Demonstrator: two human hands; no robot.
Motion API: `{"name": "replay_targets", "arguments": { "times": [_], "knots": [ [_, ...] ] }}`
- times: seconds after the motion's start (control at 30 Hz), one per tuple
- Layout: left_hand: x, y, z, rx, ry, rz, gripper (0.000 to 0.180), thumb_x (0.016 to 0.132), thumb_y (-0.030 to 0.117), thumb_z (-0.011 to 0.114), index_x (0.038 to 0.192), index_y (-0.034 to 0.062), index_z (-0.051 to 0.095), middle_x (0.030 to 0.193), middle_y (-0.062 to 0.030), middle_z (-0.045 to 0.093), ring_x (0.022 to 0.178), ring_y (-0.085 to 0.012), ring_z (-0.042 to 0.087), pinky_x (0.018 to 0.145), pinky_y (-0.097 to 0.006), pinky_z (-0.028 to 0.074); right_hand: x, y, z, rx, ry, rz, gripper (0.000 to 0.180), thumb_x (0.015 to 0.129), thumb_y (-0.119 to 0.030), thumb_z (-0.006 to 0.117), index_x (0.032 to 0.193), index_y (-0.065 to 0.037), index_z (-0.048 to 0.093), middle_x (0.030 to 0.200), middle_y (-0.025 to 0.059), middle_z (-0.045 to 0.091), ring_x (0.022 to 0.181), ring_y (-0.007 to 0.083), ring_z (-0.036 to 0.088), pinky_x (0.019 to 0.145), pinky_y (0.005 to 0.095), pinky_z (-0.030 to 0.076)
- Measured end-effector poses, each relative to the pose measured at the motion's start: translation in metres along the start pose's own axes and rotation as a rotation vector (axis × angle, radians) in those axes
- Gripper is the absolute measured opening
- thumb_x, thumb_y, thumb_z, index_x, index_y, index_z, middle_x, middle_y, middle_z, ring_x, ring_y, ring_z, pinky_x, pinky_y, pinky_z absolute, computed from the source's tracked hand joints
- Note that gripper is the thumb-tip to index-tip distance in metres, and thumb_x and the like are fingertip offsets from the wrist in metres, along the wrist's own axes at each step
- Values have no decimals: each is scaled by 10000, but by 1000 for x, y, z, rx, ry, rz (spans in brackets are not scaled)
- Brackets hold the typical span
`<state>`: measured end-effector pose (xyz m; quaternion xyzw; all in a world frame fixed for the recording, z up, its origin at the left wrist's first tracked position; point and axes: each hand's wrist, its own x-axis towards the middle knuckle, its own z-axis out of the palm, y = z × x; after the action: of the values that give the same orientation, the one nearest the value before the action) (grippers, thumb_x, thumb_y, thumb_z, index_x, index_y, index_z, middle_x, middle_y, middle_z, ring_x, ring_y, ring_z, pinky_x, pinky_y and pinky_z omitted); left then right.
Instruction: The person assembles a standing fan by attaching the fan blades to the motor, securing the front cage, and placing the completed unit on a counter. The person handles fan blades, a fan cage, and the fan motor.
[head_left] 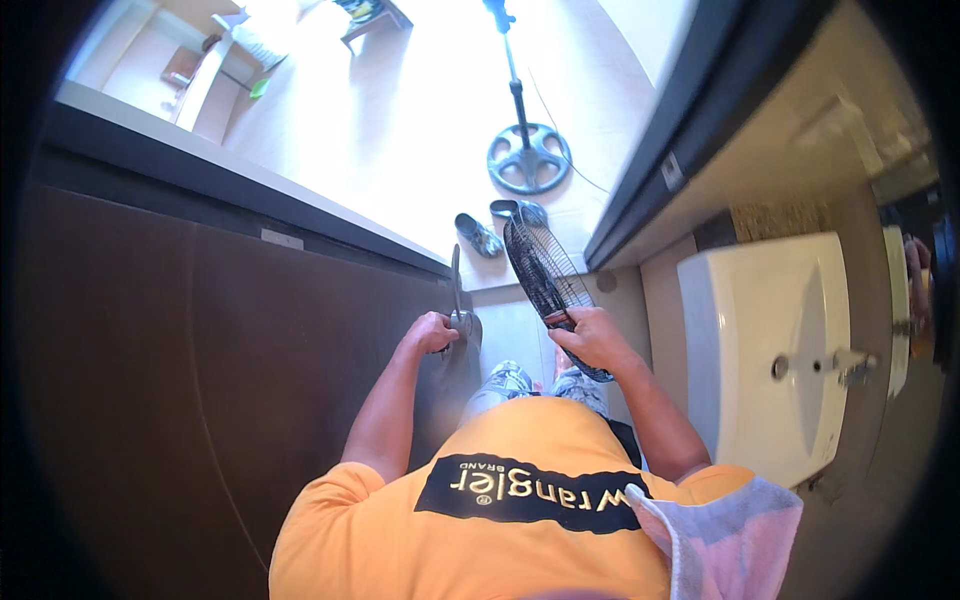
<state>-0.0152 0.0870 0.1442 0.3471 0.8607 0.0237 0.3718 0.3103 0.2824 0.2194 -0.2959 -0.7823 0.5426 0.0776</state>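
The white wash basin (770, 350) on the wall serves as the landmark; its bowl holds nothing but a drain, with a tap at its far side. Left of the basin, the right hand (592, 338) is clenched round the rim of a black wire fan guard (545, 280). The guard is held on edge, its long axis running from the hand up and away toward the doorway, its upper end pointing at the bright room beyond. Further left of the basin, the left hand (432, 332) is closed on a dark door handle (462, 322) at the edge of a brown door (200, 350), which fills the side farthest from the basin; the grip looks firm, though the fingers are small in the view. Beyond the basin, through the doorway, a pale floor (400, 150) carries a fan stand (527, 155) with a round base, and two grey shoes (480, 236) lie near the threshold.
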Motion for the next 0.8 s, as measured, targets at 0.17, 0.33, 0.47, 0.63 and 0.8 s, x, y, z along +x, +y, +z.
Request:
{"name": "replay_targets", "arguments": {
  "times": [0.17,0.33,0.47,0.63,0.8],
  "knots": [
    [54,-2,-28,-188,-13,1,373,773,314,708,1031,56,790,988,-186,770,954,-340,738,889,-426,568,122,-11,-9,-181,-51,-50,375,836,-329,725,1064,-37,784,902,250,730,876,370,725,829,416,560],
    [105,-11,-44,-358,-18,-65,390,787,321,711,1054,46,785,1024,-197,767,1001,-345,734,927,-424,559,212,-72,-37,-163,-151,5,394,821,-316,702,1057,-11,780,854,236,731,817,349,728,789,403,562],
    [161,2,-87,-324,-10,-104,395,800,319,708,1088,62,788,1058,-190,767,1040,-338,730,953,-425,552,279,-123,-48,-195,-145,20,395,822,-309,705,1054,2,776,822,219,730,769,271,720,750,370,555],
    [214,16,-154,-354,19,-166,382,810,317,701,1091,76,795,1070,-186,769,1040,-343,733,959,-436,554,368,-145,-55,-149,-128,-38,385,829,-295,716,1058,9,773,854,229,733,796,297,722,761,380,552],
    [256,11,-208,-273,60,-219,364,830,333,689,1054,63,788,1107,-205,753,1056,-370,722,916,-458,576,463,-156,-56,-179,-165,-136,375,830,-308,731,1064,-20,786,909,218,756,830,299,737,786,395,558]
  ]
}}
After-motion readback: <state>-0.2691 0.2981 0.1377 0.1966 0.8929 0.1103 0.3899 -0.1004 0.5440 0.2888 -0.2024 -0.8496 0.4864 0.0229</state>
